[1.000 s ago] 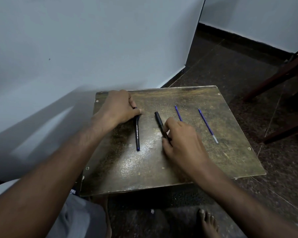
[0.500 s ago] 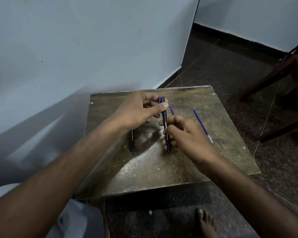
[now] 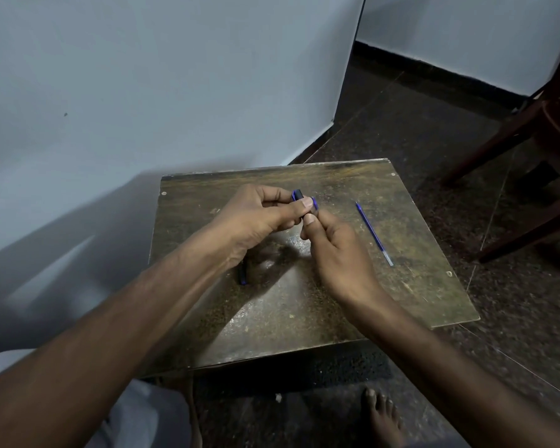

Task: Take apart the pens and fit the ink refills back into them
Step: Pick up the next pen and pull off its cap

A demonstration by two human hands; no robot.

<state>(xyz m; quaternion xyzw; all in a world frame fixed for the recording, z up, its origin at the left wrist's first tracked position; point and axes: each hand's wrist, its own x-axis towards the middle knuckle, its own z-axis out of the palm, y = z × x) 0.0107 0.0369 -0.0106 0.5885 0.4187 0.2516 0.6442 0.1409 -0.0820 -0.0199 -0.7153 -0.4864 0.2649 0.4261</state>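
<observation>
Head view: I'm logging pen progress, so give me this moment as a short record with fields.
surface: worn wooden table
left hand: pinches top of black pen
right hand: grips the same pen lower down
other pen: on table, mostly hidden under left wrist
refill: blue, loose on table, right of hands

My left hand (image 3: 256, 215) and right hand (image 3: 337, 250) are bare, forearms unsleeved; pale grey trousers (image 3: 136, 415), a bare foot (image 3: 382, 415) below.

Worn table (image 3: 304, 318), dark chair (image 3: 530, 130)
</observation>
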